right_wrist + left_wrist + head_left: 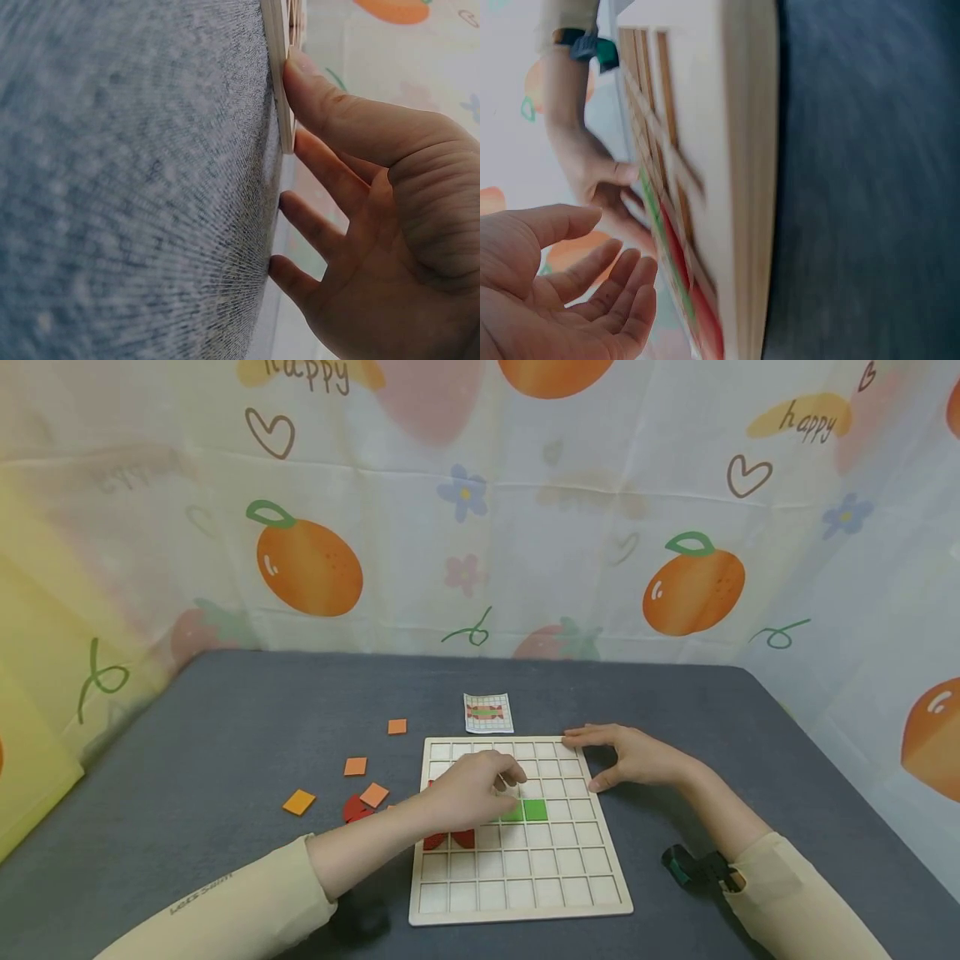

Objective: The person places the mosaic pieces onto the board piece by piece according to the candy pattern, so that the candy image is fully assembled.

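A pale wooden grid board [551, 893] lies on the dark table. My left hand [468, 785] hovers over its middle, and the left wrist view shows that hand's loosely bent fingers [622, 292] holding nothing. Green square tiles [536, 810] fill cells beside the left fingertips. Red pieces [462, 839] sit in the board's left part, partly hidden by the left hand and forearm. At the board's upper right corner rests my right hand [637, 756], fingers spread. In the right wrist view its thumb [322, 94] touches the board's edge.
Several orange square tiles [356, 766] and a loose red piece [356, 808] lie left of the board. Behind the board is a small printed card [488, 713] with a red and green pattern. A patterned curtain [465, 568] hangs behind the table.
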Available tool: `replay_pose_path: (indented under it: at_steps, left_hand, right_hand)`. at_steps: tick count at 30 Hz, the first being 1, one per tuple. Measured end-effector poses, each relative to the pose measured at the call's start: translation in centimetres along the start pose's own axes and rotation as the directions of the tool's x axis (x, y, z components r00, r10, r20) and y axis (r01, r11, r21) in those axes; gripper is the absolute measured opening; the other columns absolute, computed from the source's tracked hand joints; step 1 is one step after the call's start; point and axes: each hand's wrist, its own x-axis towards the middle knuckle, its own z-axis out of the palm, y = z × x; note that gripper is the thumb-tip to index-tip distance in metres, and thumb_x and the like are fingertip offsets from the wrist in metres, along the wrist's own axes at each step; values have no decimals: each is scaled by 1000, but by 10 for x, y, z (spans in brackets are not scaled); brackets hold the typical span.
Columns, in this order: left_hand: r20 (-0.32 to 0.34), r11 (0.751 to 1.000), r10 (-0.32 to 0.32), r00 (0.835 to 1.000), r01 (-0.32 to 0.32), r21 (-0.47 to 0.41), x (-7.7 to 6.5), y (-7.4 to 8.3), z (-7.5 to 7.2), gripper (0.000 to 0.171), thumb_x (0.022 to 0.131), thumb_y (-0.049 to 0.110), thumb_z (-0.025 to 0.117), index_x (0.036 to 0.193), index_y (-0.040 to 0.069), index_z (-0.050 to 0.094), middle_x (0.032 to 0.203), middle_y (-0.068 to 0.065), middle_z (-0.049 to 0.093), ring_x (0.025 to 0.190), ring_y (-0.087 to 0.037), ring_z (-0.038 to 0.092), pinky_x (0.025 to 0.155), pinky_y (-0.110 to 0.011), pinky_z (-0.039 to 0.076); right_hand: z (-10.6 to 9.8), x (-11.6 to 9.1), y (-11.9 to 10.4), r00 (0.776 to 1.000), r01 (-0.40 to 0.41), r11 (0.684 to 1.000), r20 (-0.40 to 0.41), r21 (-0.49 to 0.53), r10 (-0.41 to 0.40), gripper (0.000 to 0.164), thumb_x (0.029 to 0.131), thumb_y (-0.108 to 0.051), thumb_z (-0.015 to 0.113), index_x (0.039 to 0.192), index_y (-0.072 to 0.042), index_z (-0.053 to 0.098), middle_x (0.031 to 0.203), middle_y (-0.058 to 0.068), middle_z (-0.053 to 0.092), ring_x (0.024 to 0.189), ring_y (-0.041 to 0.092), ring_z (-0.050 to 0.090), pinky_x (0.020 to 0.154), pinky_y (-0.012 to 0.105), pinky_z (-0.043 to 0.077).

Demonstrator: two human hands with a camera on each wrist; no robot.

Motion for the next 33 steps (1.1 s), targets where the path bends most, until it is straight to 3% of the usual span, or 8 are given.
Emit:
replay_pose_path:
  at_steps: [10, 18, 25, 33]
  left_hand:
    - [-89, 995, -97, 991, 96, -15, -31, -31, -43, 21, 92, 14, 63, 111, 9, 71, 109, -5, 70, 97, -16, 62, 78, -29, 51]
    - [-178, 986, -165, 970, 166, -9, -54, -57, -69, 21, 93, 15, 62, 111, 10, 70, 114, -7, 71, 102, -22, 67, 86, -38, 56]
    - [-232, 980, -193, 953, 201, 8, -66, -83, -89, 22, 93, 17, 63, 112, 11, 71, 118, -11, 68, 105, -26, 66, 87, -40, 56]
    - [-249, 963, -250, 936, 267, 35, -73, -105, -105, 25, 93, 18, 64, 116, 9, 69, 119, -15, 68, 105, -28, 65, 83, -40, 55]
  right_hand:
    - [0, 0, -1, 1000, 2, 1000, 7, 5, -2, 77, 77, -31, 83, 144, -10, 52, 156, 14, 42, 151, 47, 18, 116, 70, 17]
    - [0, -1, 0, 1000, 16, 1000, 4, 3, -16, 77, 77, -31, 83, 144, -10, 52, 156, 15, 42, 151, 47, 18, 116, 71, 17]
    - [0, -1, 0, 1000, 14, 1000, 1, 1, -14, 77, 76, -31, 83, 144, -10, 52, 156, 14, 43, 151, 47, 18, 116, 70, 17]
    - [0, 0, 1, 1000, 15, 1000, 1, 2, -15, 77, 76, -31, 83, 144, -10, 52, 155, 14, 43, 151, 47, 18, 116, 70, 17]
